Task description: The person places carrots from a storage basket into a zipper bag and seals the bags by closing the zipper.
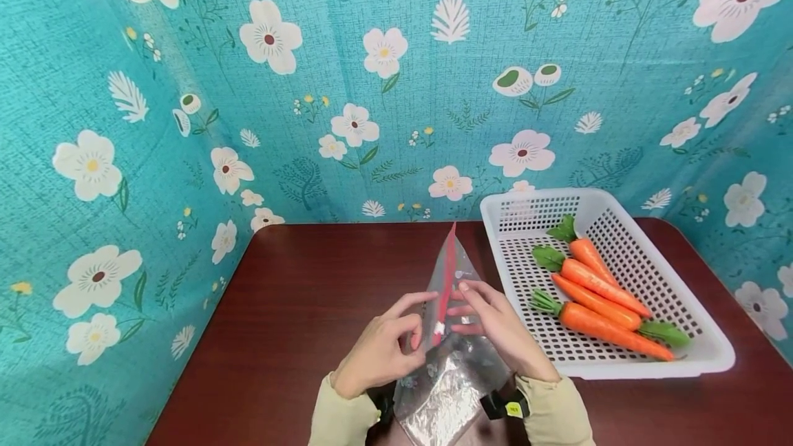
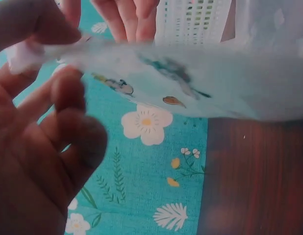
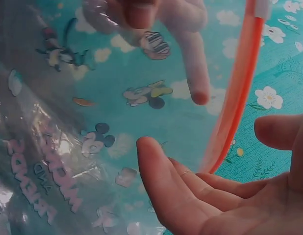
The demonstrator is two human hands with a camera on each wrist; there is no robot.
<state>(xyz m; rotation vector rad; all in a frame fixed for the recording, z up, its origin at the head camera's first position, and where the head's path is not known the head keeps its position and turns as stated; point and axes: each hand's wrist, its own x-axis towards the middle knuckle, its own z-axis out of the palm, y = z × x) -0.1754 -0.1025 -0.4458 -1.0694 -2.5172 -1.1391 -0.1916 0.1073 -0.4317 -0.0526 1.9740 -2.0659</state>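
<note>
A clear zip bag with a pink-red zip strip and a white slider stands between the two hands. Printed cartoon figures show on its film in the right wrist view. The left hand is on the bag's left side, index finger stretched toward the film and other fingers bent. Seen through the film in the right wrist view, that index finger lies behind the bag. On the other side, the right hand has its fingers spread loosely against or close to the film; contact is unclear.
A white perforated basket stands at the right with several carrots in it, green leaves attached. A dark brown table lies under everything. Teal flowered cloth hangs behind and at the sides.
</note>
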